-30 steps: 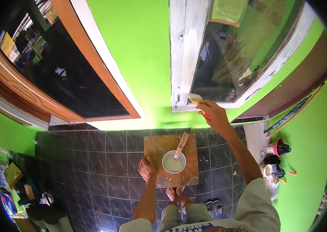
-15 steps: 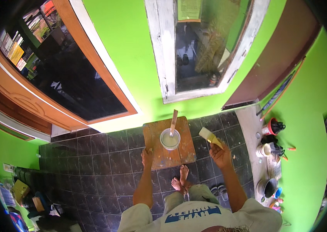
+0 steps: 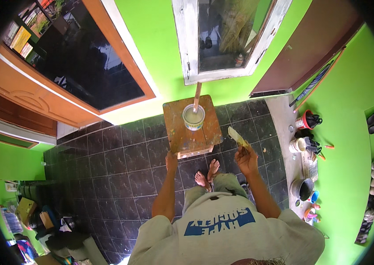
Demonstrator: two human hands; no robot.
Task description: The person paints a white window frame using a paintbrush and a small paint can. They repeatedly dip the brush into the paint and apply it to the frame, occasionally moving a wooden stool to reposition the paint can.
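Observation:
My right hand (image 3: 246, 160) is closed round the handle of a wide paintbrush (image 3: 235, 134), held up to the right of a wooden stool (image 3: 176, 119). The brush's pale bristles point away from me and to the left, turned partly edge-on. At the stool's near left corner is my left hand (image 3: 172, 160); its fingers are too small and hidden to read, and whether it touches the stool I cannot tell. A paint can (image 3: 194, 126) stands open on the paint-spotted stool top, with pale paint inside. A flat wooden stick (image 3: 197, 93) leans out of the can's far side.
Ahead is a green wall (image 3: 165, 84) with a white-framed window (image 3: 182, 53). An orange-framed glass pane (image 3: 120, 57) stands at left. Buckets and a dark basin (image 3: 302, 189) line the right wall, with a folded umbrella (image 3: 313, 84). My feet (image 3: 207, 173) are close to the stool on dark tiles.
The view has tilted, so the stool and can sit higher in the picture and the stool's near side shows. The paintbrush has turned more edge-on. My left hand now appears nearer the stool's front corner.

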